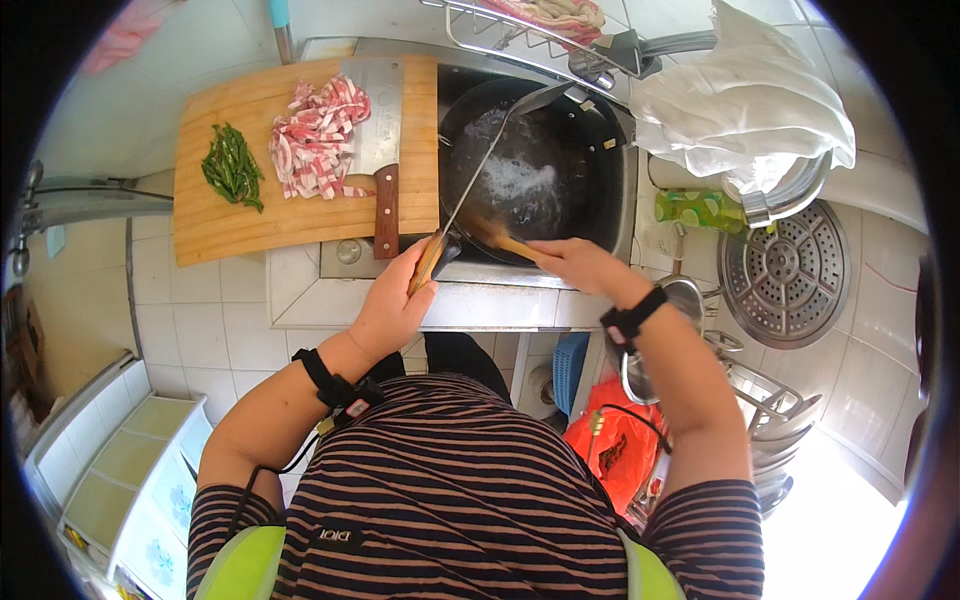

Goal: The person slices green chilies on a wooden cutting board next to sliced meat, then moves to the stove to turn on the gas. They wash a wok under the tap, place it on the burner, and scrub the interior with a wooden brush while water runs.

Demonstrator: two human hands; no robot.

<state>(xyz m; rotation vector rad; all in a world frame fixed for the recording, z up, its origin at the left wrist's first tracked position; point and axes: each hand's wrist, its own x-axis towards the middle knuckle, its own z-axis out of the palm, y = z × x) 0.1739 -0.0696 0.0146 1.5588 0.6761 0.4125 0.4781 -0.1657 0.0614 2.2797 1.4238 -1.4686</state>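
Note:
My left hand (pixel 397 304) grips the wooden handle of a long metal wok spatula (pixel 487 154). The spatula slants over a black wok (pixel 585 176), its blade near the far rim. Beside my left fingers is a black handle (pixel 448 251), probably the wok's. My right hand (pixel 589 264) holds a short wooden-handled tool (pixel 517 247), whose blurred brown head lies inside the wok's near side; I cannot tell whether it is a brush. Whitish foamy liquid (pixel 517 176) covers part of the wok's bottom.
Left of the wok, a wooden cutting board (pixel 300 225) bears sliced streaky meat (pixel 319 139), cut green peppers (pixel 231 169) and a cleaver (pixel 375 120). A wire rack (pixel 517 45) hangs behind. To the right are a white cloth (pixel 742 112), a perforated steamer plate (pixel 784 274) and stacked bowls (pixel 780 450).

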